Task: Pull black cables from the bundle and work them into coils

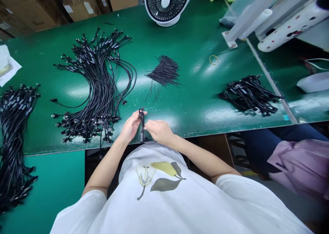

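1. Head view: left hand point(130, 127) and right hand point(159, 130) meet at the near edge of the green table point(195, 100). Both are closed on one folded black cable point(141, 121), held upright between the fingers with one end hanging down.
2. Same depth, far left: cable heap point(12, 141) running off the table edge. Far right: another person's leg point(277, 141), seated.
3. Just left of the hands: big loose cable pile point(99, 86), fanned out flat.
4. Behind the hands: small heap of thin black ties point(164, 71).
5. Right, well apart: bundled cables point(248, 95).
6. Farther back: rubber band point(213, 59), lying alone.
7. Far edge: white fan point(166, 2).
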Demonstrator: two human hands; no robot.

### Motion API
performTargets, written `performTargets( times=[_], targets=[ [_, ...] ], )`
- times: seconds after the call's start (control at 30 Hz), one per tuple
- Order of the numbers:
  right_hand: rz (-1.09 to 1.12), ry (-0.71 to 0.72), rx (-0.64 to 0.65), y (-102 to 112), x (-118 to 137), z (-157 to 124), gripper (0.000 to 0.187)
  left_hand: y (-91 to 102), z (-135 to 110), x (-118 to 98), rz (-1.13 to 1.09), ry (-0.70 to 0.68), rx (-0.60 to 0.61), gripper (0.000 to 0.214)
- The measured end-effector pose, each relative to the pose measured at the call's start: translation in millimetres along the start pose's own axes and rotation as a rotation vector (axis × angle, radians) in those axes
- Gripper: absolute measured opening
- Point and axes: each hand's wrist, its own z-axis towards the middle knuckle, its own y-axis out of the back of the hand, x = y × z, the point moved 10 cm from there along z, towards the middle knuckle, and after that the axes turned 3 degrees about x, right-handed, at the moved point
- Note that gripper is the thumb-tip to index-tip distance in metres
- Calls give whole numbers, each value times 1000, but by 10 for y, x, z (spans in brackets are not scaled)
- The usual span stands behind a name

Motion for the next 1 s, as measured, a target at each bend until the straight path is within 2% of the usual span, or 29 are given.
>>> performTargets(
  times=[0.07, 0.13, 0.2, 0.3, 0.37, 0.43, 0.5, 0.57, 0.63, 0.7, 0.77, 0.83, 0.9, 0.93, 1.0],
  targets=[
    [122, -99, -9, 9, -203, 7, 36, -48, -68, -185, 77, -66, 40, 42],
    [210, -198, -67, 105, -413, 19, 35, -210, -168, -229, 279, -80, 172, 47],
    [216, -248, -145, 243, -520, 26, 34, -318, -235, -113, 400, -42, 250, 49],
    [221, -192, -133, 284, -404, 47, 33, -253, -204, 119, 220, 33, 147, 58],
    [286, -146, -72, 197, -273, 44, 34, -201, -159, 222, 57, 57, 83, 52],
    [399, -167, -61, 112, -233, 19, 33, -214, -130, 222, 23, 44, 96, 43],
    [592, -262, -84, 14, -315, -17, 31, -243, -123, 153, 71, 7, 119, 45],
    [900, -414, -69, -176, -450, -62, 30, -243, -128, 81, 98, -33, 90, 45],
    [1224, -540, 11, -409, -493, -99, 30, -224, -134, 32, 112, -80, 16, 42],
    [1376, -580, 85, -519, -463, -112, 31, -232, -135, 30, 117, -111, -42, 40],
    [1217, -540, 50, -425, -491, -104, 31, -256, -119, 69, 75, -111, -74, 41],
    [775, -467, -75, -168, -530, -98, 31, -280, -86, 112, -30, -94, -89, 43],
    [284, -373, -195, 82, -434, -97, 34, -295, -46, 123, -153, -85, -101, 42],
    [100, -328, -230, 140, -355, -96, 37, -302, -28, 115, -208, -83, -105, 41],
    [-115, -261, -254, 137, -222, -88, 46, -317, 0, 85, -281, -76, -111, 42]
  ],
)
